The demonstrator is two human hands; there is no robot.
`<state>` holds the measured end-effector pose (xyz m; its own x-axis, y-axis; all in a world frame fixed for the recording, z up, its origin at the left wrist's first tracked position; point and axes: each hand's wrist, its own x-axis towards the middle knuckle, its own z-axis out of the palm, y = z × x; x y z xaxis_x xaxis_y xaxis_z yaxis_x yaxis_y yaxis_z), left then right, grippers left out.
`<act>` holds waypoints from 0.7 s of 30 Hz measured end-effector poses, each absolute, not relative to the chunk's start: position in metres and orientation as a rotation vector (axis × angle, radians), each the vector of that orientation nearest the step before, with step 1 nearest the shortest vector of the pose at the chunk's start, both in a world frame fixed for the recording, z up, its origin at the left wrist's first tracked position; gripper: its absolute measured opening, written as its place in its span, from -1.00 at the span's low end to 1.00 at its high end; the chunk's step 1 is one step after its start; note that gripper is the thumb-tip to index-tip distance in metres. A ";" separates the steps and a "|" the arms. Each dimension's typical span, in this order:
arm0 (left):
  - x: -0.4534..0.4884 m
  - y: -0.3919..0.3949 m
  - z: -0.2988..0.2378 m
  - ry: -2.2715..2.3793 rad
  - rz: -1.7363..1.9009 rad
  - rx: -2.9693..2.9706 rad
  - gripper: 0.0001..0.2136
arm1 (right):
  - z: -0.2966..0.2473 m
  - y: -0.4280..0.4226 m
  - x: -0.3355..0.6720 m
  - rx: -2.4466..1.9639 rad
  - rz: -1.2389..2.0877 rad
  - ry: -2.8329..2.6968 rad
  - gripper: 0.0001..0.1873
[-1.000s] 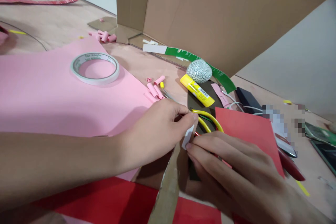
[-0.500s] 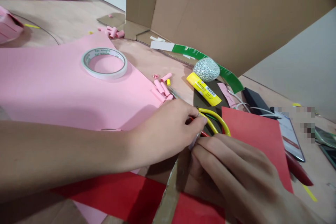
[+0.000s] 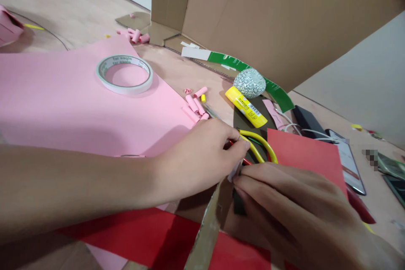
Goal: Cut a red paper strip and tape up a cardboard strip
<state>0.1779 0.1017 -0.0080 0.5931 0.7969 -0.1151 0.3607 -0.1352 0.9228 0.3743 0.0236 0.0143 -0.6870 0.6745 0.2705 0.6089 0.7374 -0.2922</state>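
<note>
My left hand (image 3: 196, 162) and my right hand (image 3: 294, 215) meet over a narrow cardboard strip (image 3: 205, 232) that rises from the lower middle. A small white paper strip (image 3: 235, 171) at its tip is pinched between the fingertips of both hands and mostly hidden. Just beyond my left fingertips curves a yellow wire loop (image 3: 259, 145). Under my left wrist lies a pink card sheet (image 3: 79, 109), and a red card sheet (image 3: 305, 152) lies under my right hand.
A roll of double-sided tape (image 3: 125, 88) lies on the pink sheet. Beyond stand a yellow glue stick (image 3: 246, 112), a foil-wrapped ball (image 3: 249, 83), pink paper rolls (image 3: 193, 103) and a green strip (image 3: 240, 65). A cardboard wall (image 3: 268, 21) rises behind them; a phone (image 3: 346, 162) lies right.
My right fingers have closed further over the white strip, hiding more of it. The view has shifted, so everything sits slightly further right than a second ago.
</note>
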 end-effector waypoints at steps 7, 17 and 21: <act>0.178 0.101 -0.008 0.965 0.485 1.748 -0.60 | 0.026 0.028 0.354 -0.994 0.200 -2.642 -0.42; 0.178 0.101 -0.010 0.944 0.514 1.705 -0.62 | 0.027 0.025 0.347 -1.092 0.180 -2.663 -0.70; 0.178 0.101 -0.011 0.928 0.504 1.704 -0.62 | 0.012 0.026 0.352 -1.030 0.252 -2.581 -0.75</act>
<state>0.1781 0.1013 -0.0106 0.6059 0.7870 -0.1162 0.3303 -0.1160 0.9367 0.3522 0.0257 0.0116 -0.6748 0.6931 0.2536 0.6308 0.7200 -0.2893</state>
